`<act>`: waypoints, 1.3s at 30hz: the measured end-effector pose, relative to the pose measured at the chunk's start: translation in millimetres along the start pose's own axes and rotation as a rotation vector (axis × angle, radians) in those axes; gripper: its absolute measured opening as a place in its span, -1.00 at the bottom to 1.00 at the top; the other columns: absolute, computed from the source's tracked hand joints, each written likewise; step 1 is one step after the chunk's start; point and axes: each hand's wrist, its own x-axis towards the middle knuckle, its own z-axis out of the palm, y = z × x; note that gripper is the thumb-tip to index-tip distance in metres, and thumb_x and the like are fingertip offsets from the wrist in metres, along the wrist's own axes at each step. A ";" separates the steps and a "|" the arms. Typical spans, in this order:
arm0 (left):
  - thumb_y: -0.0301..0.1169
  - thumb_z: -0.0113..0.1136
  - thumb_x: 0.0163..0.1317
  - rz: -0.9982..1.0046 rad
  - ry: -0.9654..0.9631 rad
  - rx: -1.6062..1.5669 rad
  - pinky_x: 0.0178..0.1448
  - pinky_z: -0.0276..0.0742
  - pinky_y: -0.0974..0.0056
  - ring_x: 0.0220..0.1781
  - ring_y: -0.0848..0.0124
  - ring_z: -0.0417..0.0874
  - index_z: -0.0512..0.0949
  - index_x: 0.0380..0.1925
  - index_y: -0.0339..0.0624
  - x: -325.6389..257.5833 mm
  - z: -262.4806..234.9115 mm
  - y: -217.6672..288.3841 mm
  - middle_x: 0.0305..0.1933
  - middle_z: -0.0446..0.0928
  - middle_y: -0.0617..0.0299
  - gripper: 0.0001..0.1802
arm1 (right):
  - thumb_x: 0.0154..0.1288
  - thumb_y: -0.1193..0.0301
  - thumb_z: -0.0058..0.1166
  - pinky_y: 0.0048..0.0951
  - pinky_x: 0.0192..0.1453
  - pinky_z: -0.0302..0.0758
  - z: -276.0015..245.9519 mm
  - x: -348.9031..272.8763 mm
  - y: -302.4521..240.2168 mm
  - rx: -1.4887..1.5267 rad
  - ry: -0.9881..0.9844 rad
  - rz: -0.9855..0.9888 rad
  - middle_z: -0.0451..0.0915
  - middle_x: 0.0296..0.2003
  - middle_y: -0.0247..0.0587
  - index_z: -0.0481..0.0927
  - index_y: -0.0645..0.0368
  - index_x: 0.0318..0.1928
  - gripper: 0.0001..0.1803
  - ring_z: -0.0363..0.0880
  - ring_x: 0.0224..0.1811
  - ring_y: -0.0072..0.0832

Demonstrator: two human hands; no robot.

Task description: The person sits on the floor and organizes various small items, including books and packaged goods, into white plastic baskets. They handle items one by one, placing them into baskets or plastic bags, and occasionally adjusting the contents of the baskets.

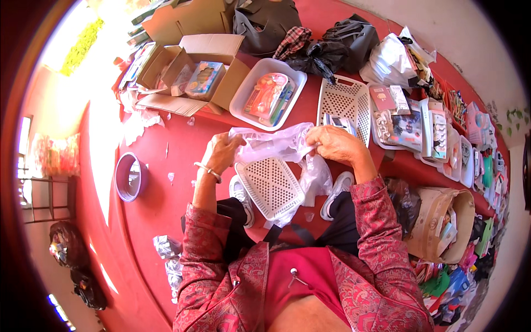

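The left hand (223, 149) and right hand (334, 144), fingers pinching, hold one clear bag (271, 144) at the far edge of one white basket (271, 187) between two shoes (338, 191); one purple tub (128, 177) stands toward the red floor's (166, 213) left edge.

Illumination is bright. Daylight enters at upper left, overexposing that side and laying a white glare band along the red floor (160, 213). Fisheye distortion curves edges toward a dark border. Heaped goods (451, 285) at lower right appear soft, possibly out of focus.
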 end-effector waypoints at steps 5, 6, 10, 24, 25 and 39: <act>-0.15 -0.04 0.16 -0.014 -0.018 -0.167 -0.66 0.22 0.38 -0.78 0.51 0.32 0.54 -0.63 -0.30 -3.2 -0.1 9.3 -0.80 0.33 0.26 -0.57 | -0.13 0.53 -0.12 -0.21 -0.14 0.41 -8.4 5.8 -1.6 -0.072 -0.086 0.052 0.55 -0.26 0.01 0.57 0.16 -0.24 -0.66 0.51 -0.23 -0.08; -0.14 -0.04 0.17 -0.042 -0.044 -0.208 -0.66 0.18 0.39 -0.79 0.53 0.28 0.53 -0.65 -0.28 -4.6 -0.6 9.0 -0.81 0.30 0.29 -0.57 | -0.09 0.46 -0.07 -0.22 -0.11 0.40 -5.7 6.7 -0.9 -0.124 0.001 0.094 0.56 -0.26 0.00 0.53 0.15 -0.16 -0.63 0.51 -0.20 -0.09; -0.11 -0.07 0.21 -0.073 -0.286 -0.566 -0.67 -0.04 0.46 -0.80 0.64 0.08 0.53 -0.62 -0.24 -9.0 -6.3 12.6 -0.85 0.14 0.46 -0.56 | 0.04 0.26 0.09 -0.35 -0.28 0.47 -1.0 11.0 -0.9 -0.034 0.133 0.058 0.59 -0.34 -0.07 0.36 0.06 0.12 -0.43 0.56 -0.30 -0.28; -0.24 -0.13 0.22 0.021 -0.260 -0.604 -0.66 -0.07 0.49 -0.75 0.69 0.06 0.58 -0.30 -0.26 -20.0 -15.2 20.1 -0.79 0.11 0.52 -0.64 | 0.23 0.25 -0.01 -0.67 -0.68 0.36 -36.2 17.1 0.1 0.713 0.111 0.219 0.52 -0.58 -0.32 0.56 0.28 -0.29 -0.69 0.43 -0.68 -0.70; -0.31 -0.17 0.22 0.063 -0.299 -0.583 -0.65 -0.02 0.46 -0.73 0.67 0.08 0.55 -0.20 -0.24 -19.0 -17.0 14.6 -0.77 0.11 0.50 -0.66 | 0.22 0.26 0.01 -0.69 -0.69 0.33 -32.7 18.5 -1.0 0.695 0.083 0.210 0.49 -0.60 -0.35 0.56 0.27 -0.28 -0.70 0.41 -0.69 -0.72; -0.11 -0.23 0.30 -0.038 -0.236 -0.460 -0.73 -0.13 0.51 -0.83 0.69 -0.04 0.46 -0.04 -0.30 -11.1 -13.6 13.3 -0.88 0.03 0.51 -0.50 | 0.00 0.38 0.11 -0.63 -0.51 0.34 -42.4 -4.0 7.1 0.517 0.070 0.088 0.57 -0.53 -0.36 0.60 0.20 -0.38 -0.83 0.48 -0.60 -0.70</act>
